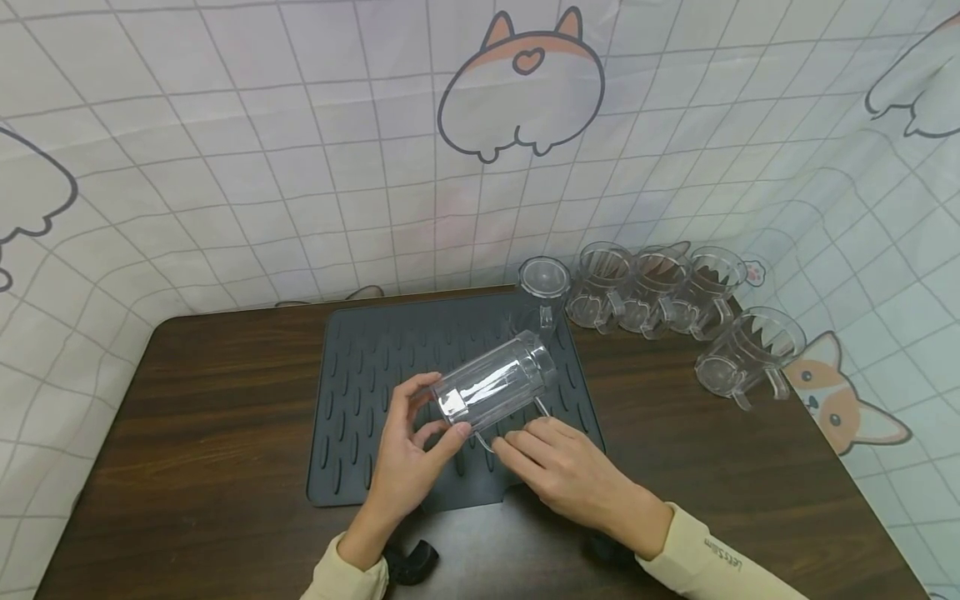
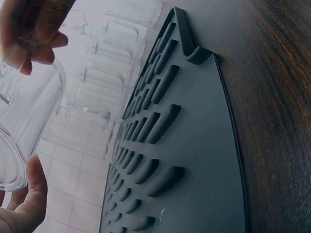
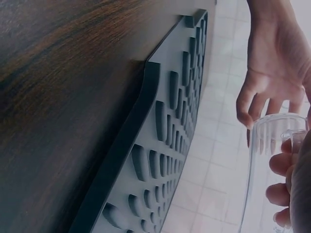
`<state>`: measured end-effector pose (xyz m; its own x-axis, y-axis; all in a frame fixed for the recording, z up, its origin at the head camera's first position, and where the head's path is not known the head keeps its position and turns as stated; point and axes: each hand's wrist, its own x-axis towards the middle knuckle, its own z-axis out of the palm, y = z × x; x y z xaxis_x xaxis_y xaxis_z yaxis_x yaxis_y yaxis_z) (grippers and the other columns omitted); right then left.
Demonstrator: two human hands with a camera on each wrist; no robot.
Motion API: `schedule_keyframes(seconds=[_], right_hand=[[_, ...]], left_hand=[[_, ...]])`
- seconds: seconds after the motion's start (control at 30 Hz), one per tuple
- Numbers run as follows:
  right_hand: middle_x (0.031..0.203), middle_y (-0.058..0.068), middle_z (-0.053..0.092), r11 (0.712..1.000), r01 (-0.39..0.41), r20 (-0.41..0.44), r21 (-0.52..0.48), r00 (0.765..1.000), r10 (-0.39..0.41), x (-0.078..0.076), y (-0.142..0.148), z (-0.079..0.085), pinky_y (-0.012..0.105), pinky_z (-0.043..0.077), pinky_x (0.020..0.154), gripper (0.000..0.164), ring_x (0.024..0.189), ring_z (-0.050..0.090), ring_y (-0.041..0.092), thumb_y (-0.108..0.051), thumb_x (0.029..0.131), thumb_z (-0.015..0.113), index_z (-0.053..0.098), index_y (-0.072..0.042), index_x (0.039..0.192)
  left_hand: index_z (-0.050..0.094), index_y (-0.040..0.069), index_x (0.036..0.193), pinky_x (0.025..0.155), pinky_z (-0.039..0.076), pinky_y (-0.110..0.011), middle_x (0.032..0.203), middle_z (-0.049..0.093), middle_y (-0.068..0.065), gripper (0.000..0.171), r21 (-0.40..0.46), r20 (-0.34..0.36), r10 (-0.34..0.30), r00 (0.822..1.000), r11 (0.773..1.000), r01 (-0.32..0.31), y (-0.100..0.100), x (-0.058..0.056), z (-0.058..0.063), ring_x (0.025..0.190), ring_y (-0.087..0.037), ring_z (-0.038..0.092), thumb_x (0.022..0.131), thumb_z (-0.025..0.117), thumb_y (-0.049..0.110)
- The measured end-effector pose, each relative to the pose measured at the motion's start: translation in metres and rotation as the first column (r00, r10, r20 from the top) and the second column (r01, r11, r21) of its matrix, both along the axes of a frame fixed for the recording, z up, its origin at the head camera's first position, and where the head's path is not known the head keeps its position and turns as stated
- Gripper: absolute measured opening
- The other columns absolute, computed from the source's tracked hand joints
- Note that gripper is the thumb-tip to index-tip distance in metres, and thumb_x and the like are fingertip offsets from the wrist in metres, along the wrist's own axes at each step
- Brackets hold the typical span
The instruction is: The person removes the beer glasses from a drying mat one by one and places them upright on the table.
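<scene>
A clear glass mug (image 1: 491, 383) lies tilted in the air between both hands, over a dark grey ribbed drying mat (image 1: 352, 325). My left hand (image 1: 412, 450) holds its left end, thumb on the near side and fingers on the far side. With curled fingers, my right hand (image 1: 566, 471) grips the handle. In the left wrist view the round end of the mug (image 2: 12, 165) sits against the left thumb. The right wrist view has the right fingers (image 3: 279, 191) at the handle, partly hidden by the hand itself, and the left hand (image 3: 277, 73) beyond.
Another glass mug (image 1: 545, 279) stands upside down at the mat's back right corner. Several mugs stand mouth up to its right, one (image 1: 750, 354) nearer the table's right edge. A black curved object (image 1: 412, 562) lies by the left wrist. A patterned cloth wall (image 1: 375, 167) encloses the dark wooden table (image 1: 195, 433).
</scene>
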<state>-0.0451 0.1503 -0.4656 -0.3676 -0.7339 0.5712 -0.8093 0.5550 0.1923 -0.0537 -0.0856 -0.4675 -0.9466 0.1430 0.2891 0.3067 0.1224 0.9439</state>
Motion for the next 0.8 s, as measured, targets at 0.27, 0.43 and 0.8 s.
schedule_keyframes(seconds=[0.27, 0.43, 0.8], right_hand=[[0.103, 0.000, 0.073, 1.000, -0.007, 0.028, 0.003, 1.000, 0.007, 0.0000, -0.0009, 0.0016, 0.025, 0.057, 0.084, 0.041, 0.090, 0.064, 0.013, -0.013, 0.114, 0.031, 0.071, -0.010, 0.117], [0.104, 0.000, 0.074, 1.000, -0.015, 0.029, -0.012, 0.999, 0.015, -0.0003, -0.0010, 0.0017, 0.026, 0.057, 0.084, 0.040, 0.091, 0.065, 0.013, -0.012, 0.114, 0.032, 0.072, -0.009, 0.119], [0.111, 0.002, 0.077, 0.994, -0.038, 0.030, -0.098, 0.999, 0.041, 0.0005, -0.0006, 0.0081, 0.034, 0.058, 0.096, 0.034, 0.100, 0.071, 0.017, -0.010, 0.108, 0.042, 0.073, -0.010, 0.121]], left_hand=[[0.042, 0.006, 0.147, 0.090, 0.060, -0.023, 0.150, 0.045, -0.020, 0.066, 0.043, -0.005, 0.029, 1.000, 0.999, -0.029, 0.0010, -0.0001, -0.0006, 0.133, -0.013, 0.051, 0.090, 0.074, -0.002], [0.042, 0.005, 0.147, 0.092, 0.059, -0.022, 0.150, 0.044, -0.019, 0.066, 0.058, 0.005, 0.035, 0.999, 0.998, -0.035, 0.0022, -0.0001, 0.0003, 0.134, -0.015, 0.050, 0.090, 0.074, -0.002], [0.040, 0.004, 0.148, 0.091, 0.060, -0.021, 0.151, 0.043, -0.023, 0.067, 0.050, -0.006, 0.026, 1.000, 0.998, -0.026, 0.0038, 0.0006, 0.0008, 0.131, -0.017, 0.052, 0.090, 0.073, -0.003]])
